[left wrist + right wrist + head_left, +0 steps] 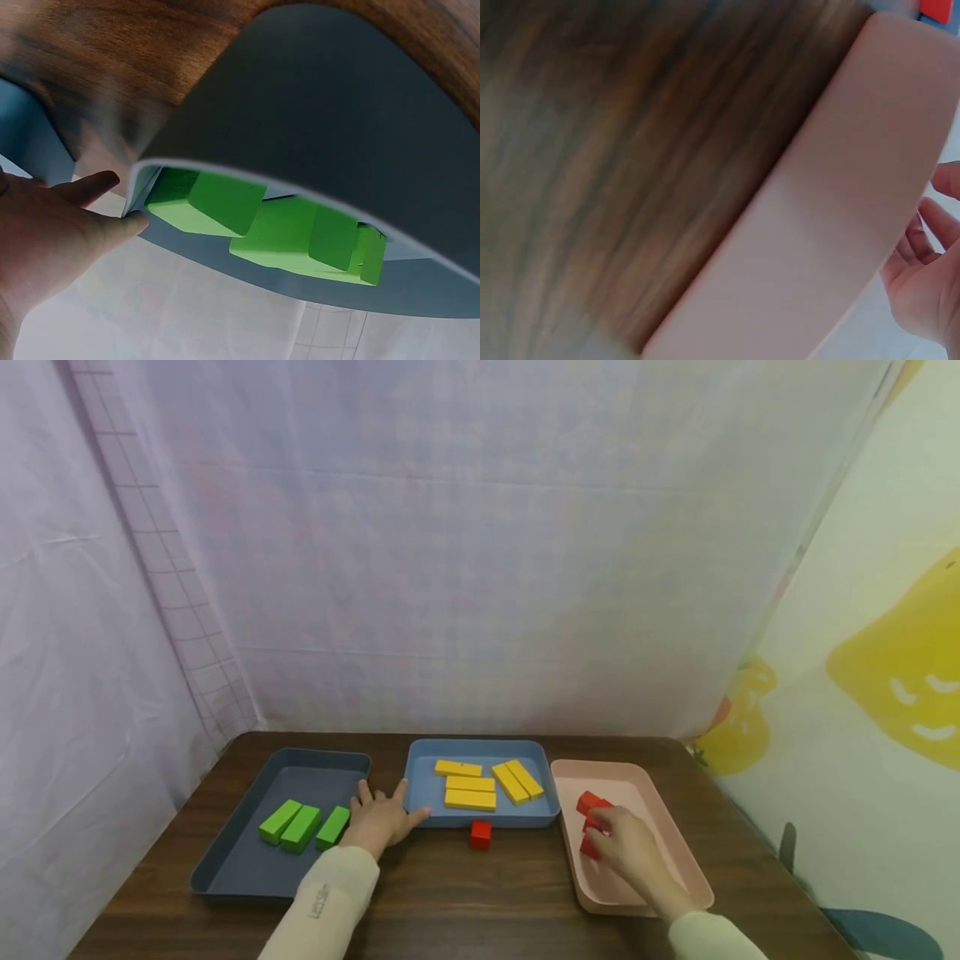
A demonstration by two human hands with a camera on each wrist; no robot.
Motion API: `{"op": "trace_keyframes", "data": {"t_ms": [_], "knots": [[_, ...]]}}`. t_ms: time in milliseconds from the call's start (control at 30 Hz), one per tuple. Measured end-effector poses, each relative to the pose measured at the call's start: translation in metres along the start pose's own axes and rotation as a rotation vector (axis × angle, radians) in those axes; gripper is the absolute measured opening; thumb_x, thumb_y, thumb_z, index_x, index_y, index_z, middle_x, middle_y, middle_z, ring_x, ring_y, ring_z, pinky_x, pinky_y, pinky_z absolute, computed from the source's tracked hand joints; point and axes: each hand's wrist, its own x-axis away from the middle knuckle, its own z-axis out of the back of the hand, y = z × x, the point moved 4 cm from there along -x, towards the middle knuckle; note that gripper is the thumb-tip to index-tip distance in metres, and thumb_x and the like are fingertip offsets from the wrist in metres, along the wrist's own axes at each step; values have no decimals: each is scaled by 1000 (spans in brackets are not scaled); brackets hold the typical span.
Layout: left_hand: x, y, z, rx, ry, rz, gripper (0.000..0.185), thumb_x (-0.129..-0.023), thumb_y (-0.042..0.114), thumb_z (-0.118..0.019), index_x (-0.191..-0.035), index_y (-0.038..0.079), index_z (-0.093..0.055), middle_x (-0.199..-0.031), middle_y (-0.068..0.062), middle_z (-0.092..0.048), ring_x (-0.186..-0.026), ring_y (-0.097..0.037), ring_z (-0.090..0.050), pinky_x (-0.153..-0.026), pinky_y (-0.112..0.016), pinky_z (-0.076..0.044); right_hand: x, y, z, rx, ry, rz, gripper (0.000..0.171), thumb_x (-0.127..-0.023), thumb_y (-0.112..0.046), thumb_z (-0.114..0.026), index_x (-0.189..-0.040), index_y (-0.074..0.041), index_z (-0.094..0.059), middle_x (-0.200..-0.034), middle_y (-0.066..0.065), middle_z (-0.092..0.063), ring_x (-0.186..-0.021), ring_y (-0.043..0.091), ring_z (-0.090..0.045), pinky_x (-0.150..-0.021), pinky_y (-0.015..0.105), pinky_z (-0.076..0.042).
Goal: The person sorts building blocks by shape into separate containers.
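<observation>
My left hand (378,820) spreads its fingers at the right rim of the dark grey tray (232,839). In the left wrist view its fingertips come right up to that rim, beside the green blocks (292,232). Over the pink tray (615,906) is my right hand (630,852), its thumb and fingers parted and bent around the red blocks (588,802), partly covering them. The right wrist view shows no block between its fingers; the tray wall hides part of the hand. A single red cube (481,835) sits on the table in front of the blue tray.
The blue tray (420,789) stands between the other two and holds several yellow blocks (470,799). All three trays are on a dark wooden table (465,910). A pale curtain (480,568) hangs behind it, with a patterned wall covering (847,777) on the right.
</observation>
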Motion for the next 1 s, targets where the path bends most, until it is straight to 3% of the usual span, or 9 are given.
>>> {"op": "trace_keyframes", "data": {"t_ms": [200,367,733,1000], "knots": [[0,0,0,8,1,-5,79,-99,60,-47,-158,13,-26,-151,-38,-27,-145,-54,-1,-114,-65,-11,-1,-20,5,-59,54,43,24,-85,-9,-73,-107,1,-73,-97,16,-69,-89,32,-66,-84,50,-53],[1,-1,0,2,-3,-2,79,-99,60,-47,-159,13,-25,-151,-38,-28,-145,-54,-2,-114,-64,-11,-3,-41,0,-142,33,41,27,-86,-8,-73,-111,2,-72,-103,17,-70,-94,32,-67,-83,49,-54],[-2,-1,-2,-16,-3,16,79,-99,61,-45,-159,13,-25,-151,-37,-28,-145,-53,-1,-115,-64,-11,-3,-83,-34,-254,-170,-143,41,-87,-18,-77,-124,-2,-68,-115,11,-67,-104,25,-64,-90,46,-53],[-3,-1,-2,-12,2,7,79,-99,60,-46,-159,13,-25,-151,-37,-28,-145,-53,0,-115,-64,-11,-9,-101,-55,-277,-246,-50,45,-89,-17,-75,-127,5,-63,-120,18,-68,-111,31,-64,-94,50,-50]]}}
